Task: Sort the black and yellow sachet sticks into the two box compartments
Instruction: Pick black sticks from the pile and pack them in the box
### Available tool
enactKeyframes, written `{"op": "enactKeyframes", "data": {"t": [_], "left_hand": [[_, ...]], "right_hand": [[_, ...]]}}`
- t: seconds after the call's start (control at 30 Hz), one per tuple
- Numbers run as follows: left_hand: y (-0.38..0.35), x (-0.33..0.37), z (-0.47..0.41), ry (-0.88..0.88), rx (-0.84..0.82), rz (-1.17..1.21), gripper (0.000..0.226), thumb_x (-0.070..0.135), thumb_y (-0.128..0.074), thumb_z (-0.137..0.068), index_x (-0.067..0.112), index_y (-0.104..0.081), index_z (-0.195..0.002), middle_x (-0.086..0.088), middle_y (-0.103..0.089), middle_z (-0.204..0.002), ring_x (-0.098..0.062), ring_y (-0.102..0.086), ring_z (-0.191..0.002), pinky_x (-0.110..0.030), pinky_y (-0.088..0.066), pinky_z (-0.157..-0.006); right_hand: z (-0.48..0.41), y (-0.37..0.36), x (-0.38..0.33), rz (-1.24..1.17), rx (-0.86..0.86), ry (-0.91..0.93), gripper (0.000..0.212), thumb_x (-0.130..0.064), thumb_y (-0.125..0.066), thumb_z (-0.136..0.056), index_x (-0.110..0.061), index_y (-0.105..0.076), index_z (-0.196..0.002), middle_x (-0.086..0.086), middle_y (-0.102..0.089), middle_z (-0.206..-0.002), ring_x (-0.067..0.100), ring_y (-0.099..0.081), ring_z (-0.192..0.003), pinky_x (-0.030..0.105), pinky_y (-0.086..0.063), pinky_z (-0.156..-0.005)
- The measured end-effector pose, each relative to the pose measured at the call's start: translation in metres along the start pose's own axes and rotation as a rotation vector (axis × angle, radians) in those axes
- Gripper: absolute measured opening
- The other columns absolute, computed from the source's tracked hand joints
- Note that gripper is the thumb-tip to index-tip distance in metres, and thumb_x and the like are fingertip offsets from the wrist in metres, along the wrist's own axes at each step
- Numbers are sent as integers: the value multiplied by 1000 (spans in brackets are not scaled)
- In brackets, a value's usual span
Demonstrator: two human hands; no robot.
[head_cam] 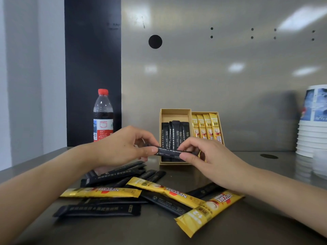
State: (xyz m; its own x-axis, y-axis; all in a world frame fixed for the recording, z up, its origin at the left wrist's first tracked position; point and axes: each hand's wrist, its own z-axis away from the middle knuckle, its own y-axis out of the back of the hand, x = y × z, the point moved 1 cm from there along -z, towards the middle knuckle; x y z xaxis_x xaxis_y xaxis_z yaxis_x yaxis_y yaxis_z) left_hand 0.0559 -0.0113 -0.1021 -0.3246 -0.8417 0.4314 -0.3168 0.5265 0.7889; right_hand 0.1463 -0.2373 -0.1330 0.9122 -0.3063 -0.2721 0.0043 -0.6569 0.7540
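Black sachet stick [169, 152] level between left hand [122, 147] and right hand [203, 156]; both pinching its ends.

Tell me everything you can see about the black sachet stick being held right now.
The held black sachet stick is a slim, matte black packet with small pale print along its length, too blurred to read. It lies roughly level, raised above the table in front of the box. The left hand pinches its left end and the right hand grips its right end between thumb and fingers. Its middle stretch is exposed; both tips are hidden by fingers. It looks sealed and unbent.
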Motion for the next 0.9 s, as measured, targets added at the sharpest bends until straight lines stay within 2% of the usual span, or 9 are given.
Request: {"op": "enactKeyframes", "data": {"t": [0.1, 0.17, 0.23, 0.3, 0.4, 0.47, 0.6, 0.73, 0.9], "left_hand": [[1, -1, 0, 4, 11, -19, 9, 25, -65, -95, 23, -74, -96, -7, -74, -80, -19, -70, -79, -36, -56, -83], [2, 0, 0, 10, 23, -8, 12, 23, -62, -97, 20, -73, -96, -7, -74, -79, -19, -71, -78, -33, -57, -81], [1, -1, -1, 23, 32, 20, 16, 19, -58, -100, 14, -73, -99, -1, -73, -75, -15, -70, -73, -26, -57, -74], [0, -1, -1, 29, 30, 22, 18, 18, -56, -101, 13, -73, -101, 5, -71, -71, -10, -69, -69, -24, -57, -72], [-2, 1, 0, 25, 14, 30, 19, 29, -58, -98, 18, -74, -99, 4, -71, -74, -15, -70, -72, -28, -59, -75], [-3, 3, 1, 17, -6, 41, 20, 40, -62, -91, 24, -75, -94, 4, -72, -77, -14, -71, -74, -27, -59, -75], [0, 4, 1, -7, -2, 30, 17, 39, -68, -88, 24, -76, -89, 4, -73, -78, -15, -71, -74, -31, -58, -79], [0, 9, 4, -25, 6, 12, 27, 49, -67, -81, 25, -77, -90, 3, -76, -82, -14, -72, -78, -38, -60, -83], [-6, 14, 3, -39, 40, -47, 21, 48, -69, -82, 29, -77, -87, 7, -76, -82, -12, -71, -78, -42, -60, -79]], "right_hand": [[-1, 0, 2, 11, 1, -9, 17, -38, -57, -98, -39, -61, -114, -25, -58, -93, -11, -54, -90, 5, -40, -70], [-1, 0, 3, 14, 5, -15, 19, -36, -57, -99, -39, -59, -117, -28, -56, -93, -13, -53, -89, 4, -40, -70], [-1, 0, 4, 14, 6, -21, 19, -33, -56, -100, -38, -58, -118, -28, -56, -96, -14, -53, -91, 7, -40, -70], [-1, 0, 4, 18, 6, -28, 19, -32, -55, -100, -37, -59, -118, -26, -58, -101, -7, -55, -95, 10, -40, -72], [-1, 0, 3, 2, 15, -31, 17, -33, -56, -100, -37, -60, -116, -25, -59, -100, -3, -57, -92, 11, -41, -70], [-1, 1, 1, -15, 35, -18, 15, -34, -57, -99, -38, -60, -112, -22, -61, -98, 3, -59, -88, 15, -47, -70], [2, 3, -7, -30, 98, 53, 10, -35, -59, -97, -38, -61, -106, -22, -61, -93, 0, -56, -91, 12, -45, -75], [3, 6, -12, -62, 182, 89, 10, -35, -59, -96, -37, -63, -106, -22, -61, -93, 4, -57, -92, 17, -47, -74], [0, 7, -8, -179, 273, 55, 17, -29, -64, -95, -34, -61, -111, -19, -64, -98, 3, -61, -94, 20, -53, -77]]}}
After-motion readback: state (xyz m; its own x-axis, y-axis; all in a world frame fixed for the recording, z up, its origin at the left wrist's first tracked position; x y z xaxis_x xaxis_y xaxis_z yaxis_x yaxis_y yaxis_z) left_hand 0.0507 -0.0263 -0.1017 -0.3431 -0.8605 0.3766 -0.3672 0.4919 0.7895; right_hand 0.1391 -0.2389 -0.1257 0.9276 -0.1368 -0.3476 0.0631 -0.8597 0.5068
